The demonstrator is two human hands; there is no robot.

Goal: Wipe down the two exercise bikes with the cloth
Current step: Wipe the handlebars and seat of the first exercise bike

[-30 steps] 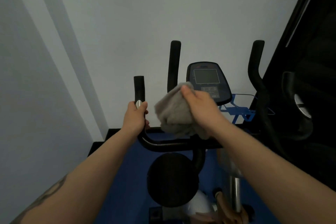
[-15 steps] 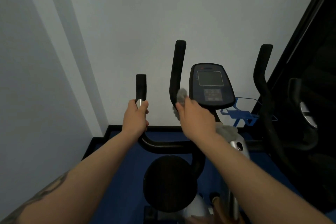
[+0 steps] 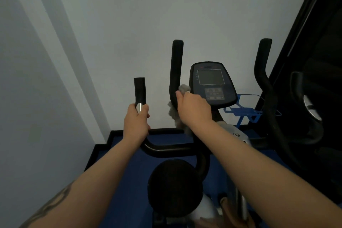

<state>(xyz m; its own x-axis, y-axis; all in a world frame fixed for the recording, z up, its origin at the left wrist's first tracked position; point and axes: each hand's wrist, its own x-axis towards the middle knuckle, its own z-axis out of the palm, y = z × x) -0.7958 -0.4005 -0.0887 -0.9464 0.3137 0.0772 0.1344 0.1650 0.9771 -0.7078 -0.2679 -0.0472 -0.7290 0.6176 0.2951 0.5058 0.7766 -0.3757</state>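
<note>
An exercise bike [image 3: 172, 149] with black handlebars stands right in front of me. My left hand [image 3: 136, 122] grips its short left handle [image 3: 140, 91] just below the silver band. My right hand [image 3: 193, 110] holds a grey cloth [image 3: 173, 112] wrapped round the lower part of the tall upright grip [image 3: 176, 65]. Bits of cloth show above and below my fingers. The console [image 3: 211, 83] with a dark screen sits just right of that hand. A second tall grip [image 3: 262, 72] rises further right. Part of another dark machine [image 3: 312, 109] shows at the right edge.
A white wall is close behind the bike and a wall corner runs down the left. The floor [image 3: 129, 181] is blue with a black border. A blue wire holder [image 3: 244, 111] hangs behind the console. The round black seat [image 3: 174, 187] is below my arms.
My right hand moved the cloth from in front of the console onto the tall upright grip and closed round it. My left hand stayed on the short handle.
</note>
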